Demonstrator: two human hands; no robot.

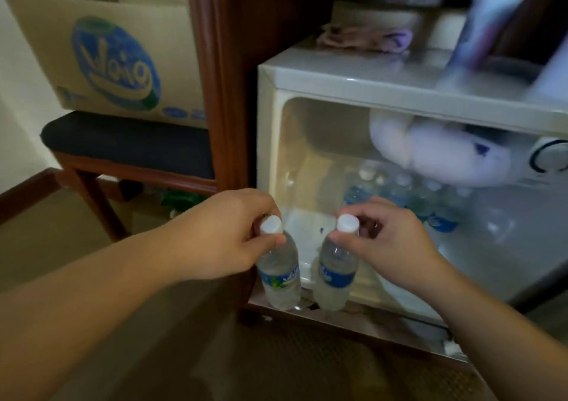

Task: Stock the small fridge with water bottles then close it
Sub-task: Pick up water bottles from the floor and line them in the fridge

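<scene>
The small white fridge (353, 84) stands open inside a wooden cabinet. My left hand (221, 234) grips one clear water bottle (281, 273) by its white-capped neck. My right hand (390, 240) holds a second water bottle (336, 274) the same way. Both bottles hang upright, side by side, just in front of the fridge's lower left opening. Several more bottles with blue labels (408, 194) stand at the back right of the fridge floor. A white bag (436, 151) fills the upper right of the fridge interior.
A cardboard water box (116, 56) rests on a dark-cushioned wooden stool (129, 145) to the left. The cabinet's wooden post (227, 93) stands between stool and fridge. A cloth (362, 37) lies on the fridge top. The thermostat dial (550, 154) is at right.
</scene>
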